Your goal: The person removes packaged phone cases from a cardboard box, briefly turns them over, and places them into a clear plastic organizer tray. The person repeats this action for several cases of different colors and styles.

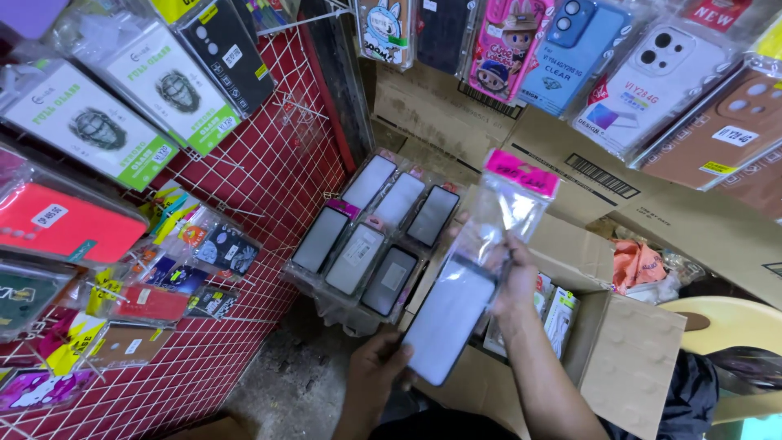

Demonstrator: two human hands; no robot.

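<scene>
A dark phone case (450, 316) sticks halfway out of a clear plastic sleeve (501, 213) with a pink header. My left hand (380, 356) grips the case's lower end. My right hand (516, 275) holds the sleeve's side, fingers wrapped around its edge. Both are raised above an open cardboard box (627, 358).
Several packaged cases (371, 232) lie in rows on a stack below. A red wire grid (252, 179) on the left carries hanging packets. More packaged cases (570, 49) hang overhead in front of cardboard boxes. A yellow plastic chair (733, 322) stands at right.
</scene>
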